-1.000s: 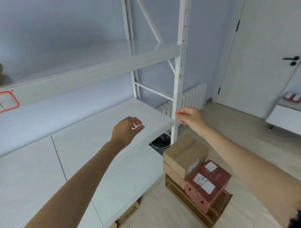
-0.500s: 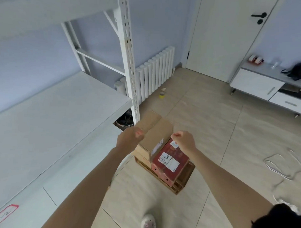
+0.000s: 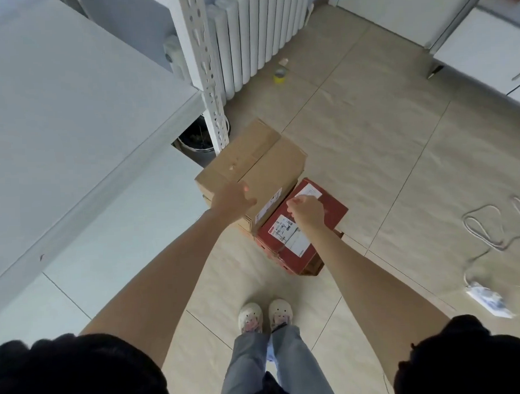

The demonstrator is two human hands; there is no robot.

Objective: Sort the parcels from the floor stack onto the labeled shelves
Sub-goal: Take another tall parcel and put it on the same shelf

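- Both arms have dropped lower since half a second ago, and the view has tilted down so the person's shoes and trouser legs now show below the hands
- Beige tiled floor spreads beyond and to the right of the hands; a white shelf board lies to the left of the left hand, with its perforated upright post beyond that hand
- A white radiator stands behind the post, a yellow tape roll sits on the floor just in front of it, and a white cable lies well to the right of the right hand
- A dark bucket sits under the shelf corner, beyond the left hand
- Left hand is at the near edge of the brown cardboard parcel, fingers loosely spread and holding nothing; whether it touches the top I cannot tell
- Right hand hovers over the red parcel, fingers curled inward with nothing gripped; contact with the parcel cannot be told
- Brown parcel tops the floor stack, the red one sits just right of it and lower, both on a flat cardboard tray
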